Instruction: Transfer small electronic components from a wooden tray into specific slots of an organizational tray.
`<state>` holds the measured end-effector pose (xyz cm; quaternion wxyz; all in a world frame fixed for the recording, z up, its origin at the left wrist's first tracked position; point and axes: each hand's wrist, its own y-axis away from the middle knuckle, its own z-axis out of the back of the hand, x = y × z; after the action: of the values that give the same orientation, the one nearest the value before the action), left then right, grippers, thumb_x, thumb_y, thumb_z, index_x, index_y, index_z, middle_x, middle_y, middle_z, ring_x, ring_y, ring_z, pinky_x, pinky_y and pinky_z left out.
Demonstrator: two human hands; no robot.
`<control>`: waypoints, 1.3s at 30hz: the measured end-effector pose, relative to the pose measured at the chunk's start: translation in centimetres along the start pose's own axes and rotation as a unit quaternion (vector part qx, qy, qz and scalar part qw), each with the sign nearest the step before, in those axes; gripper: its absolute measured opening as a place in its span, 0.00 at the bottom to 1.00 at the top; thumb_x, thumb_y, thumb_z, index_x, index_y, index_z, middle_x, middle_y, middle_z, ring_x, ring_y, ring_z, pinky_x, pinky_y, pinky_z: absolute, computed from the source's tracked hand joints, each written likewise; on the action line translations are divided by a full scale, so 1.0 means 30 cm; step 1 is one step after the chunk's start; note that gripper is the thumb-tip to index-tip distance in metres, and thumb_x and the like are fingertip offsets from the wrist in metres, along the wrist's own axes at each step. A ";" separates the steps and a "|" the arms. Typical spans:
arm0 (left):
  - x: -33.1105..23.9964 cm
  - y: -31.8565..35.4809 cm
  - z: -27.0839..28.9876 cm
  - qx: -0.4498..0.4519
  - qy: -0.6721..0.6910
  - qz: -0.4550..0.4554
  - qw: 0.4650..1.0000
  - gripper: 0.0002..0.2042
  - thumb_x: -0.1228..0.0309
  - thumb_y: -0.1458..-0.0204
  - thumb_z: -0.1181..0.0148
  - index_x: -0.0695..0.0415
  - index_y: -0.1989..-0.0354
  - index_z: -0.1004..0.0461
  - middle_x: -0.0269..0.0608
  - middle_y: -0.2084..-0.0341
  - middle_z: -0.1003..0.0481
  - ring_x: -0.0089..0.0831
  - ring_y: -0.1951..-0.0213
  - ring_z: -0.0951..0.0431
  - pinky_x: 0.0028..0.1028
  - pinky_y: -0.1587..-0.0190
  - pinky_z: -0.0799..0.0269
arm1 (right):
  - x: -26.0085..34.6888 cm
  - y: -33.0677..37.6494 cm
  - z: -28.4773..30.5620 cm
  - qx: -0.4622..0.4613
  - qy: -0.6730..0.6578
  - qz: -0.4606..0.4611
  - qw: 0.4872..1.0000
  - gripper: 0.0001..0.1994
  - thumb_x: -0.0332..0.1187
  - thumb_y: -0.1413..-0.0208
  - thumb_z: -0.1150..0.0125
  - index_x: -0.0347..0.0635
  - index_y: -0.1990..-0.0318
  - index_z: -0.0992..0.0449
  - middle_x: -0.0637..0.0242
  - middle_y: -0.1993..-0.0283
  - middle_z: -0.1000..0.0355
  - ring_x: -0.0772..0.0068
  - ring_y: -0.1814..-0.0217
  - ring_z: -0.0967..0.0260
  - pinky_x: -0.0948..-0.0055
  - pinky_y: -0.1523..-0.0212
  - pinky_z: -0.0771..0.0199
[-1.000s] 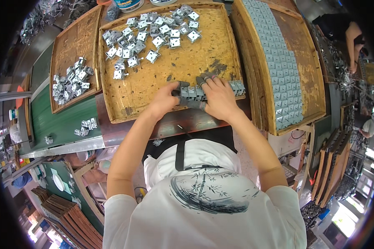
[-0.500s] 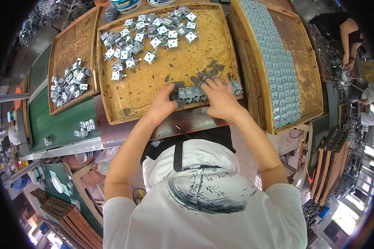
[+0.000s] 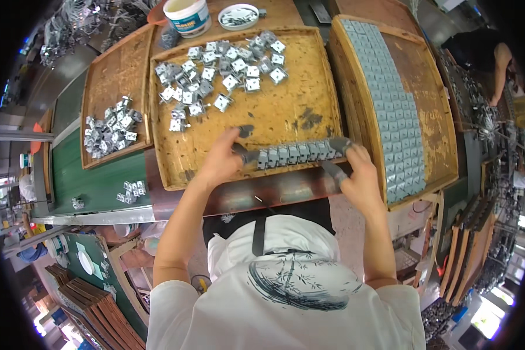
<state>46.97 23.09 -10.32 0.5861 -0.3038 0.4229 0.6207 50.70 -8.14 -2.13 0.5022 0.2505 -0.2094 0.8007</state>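
Observation:
Several small boxy metal parts stand side by side in a row [image 3: 297, 154] along the near edge of a yellow wooden tray [image 3: 274, 116]. Grey covers sit on the fingertips of both hands. My left hand [image 3: 221, 157] is at the row's left end, thumb and forefinger spread apart, with nothing between them; the thumb tip is close to the end part. At the right end, my right hand [image 3: 359, 175] has its forefinger on the far side and its thumb on the near side of the row. A loose pile of like parts [image 3: 233, 64] lies in the tray's far half.
Right of the tray, a stacked wooden tray [image 3: 440, 151] holds neat rows of grey parts [image 3: 394, 116]. At left, another tray [image 3: 108, 70] bears a heap of parts [image 3: 111, 128]. A white tub [image 3: 186, 17] and a round dish [image 3: 239, 16] stand behind. Far right, another person [image 3: 478, 52] bends over.
My right hand has slid from the top of the row to its right end, uncovering the parts. My left hand has drawn slightly away from the row. The whole view has shifted a little.

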 end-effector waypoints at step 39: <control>-0.079 0.058 -0.063 -0.207 0.337 -0.001 0.918 0.14 0.82 0.45 0.39 0.60 0.50 0.28 0.34 0.58 0.24 0.23 0.59 0.24 0.25 0.54 0.27 | -0.017 -0.035 0.096 -0.108 -0.531 -0.120 0.832 0.16 0.28 0.41 0.40 0.35 0.45 0.28 0.62 0.57 0.24 0.70 0.58 0.24 0.70 0.61 0.19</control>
<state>45.34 20.40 -8.81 0.3334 -0.6103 0.4568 0.5547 52.37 -9.75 -0.09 0.4300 0.6045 -0.4976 0.4495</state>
